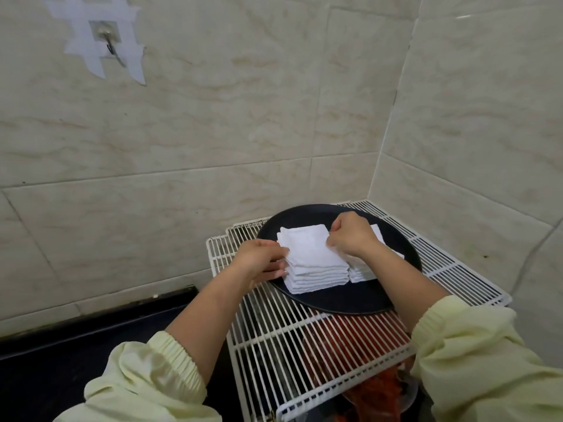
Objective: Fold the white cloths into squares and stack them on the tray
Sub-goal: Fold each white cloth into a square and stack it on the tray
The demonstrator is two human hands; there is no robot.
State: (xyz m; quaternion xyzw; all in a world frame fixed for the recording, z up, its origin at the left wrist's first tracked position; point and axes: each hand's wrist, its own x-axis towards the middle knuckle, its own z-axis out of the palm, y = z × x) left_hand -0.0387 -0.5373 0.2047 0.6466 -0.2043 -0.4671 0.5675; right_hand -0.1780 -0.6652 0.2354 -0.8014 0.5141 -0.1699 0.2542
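A round black tray [347, 298] sits on a white wire rack. On it stands a stack of folded white cloths [313, 266], square and several layers high. A second, lower stack of white cloths [362, 271] lies just to its right, partly hidden by my right arm. My left hand [262, 261] holds the left edge of the top cloth, with its fingers against the side of the stack. My right hand [350, 234] pinches the top cloth's right edge near its far corner.
The white wire rack [304, 345] stands in a corner of beige tiled walls, with red things beneath it [359, 339]. A dark counter [61, 360] lies to the left. A taped metal hook [108, 41] is on the wall, upper left.
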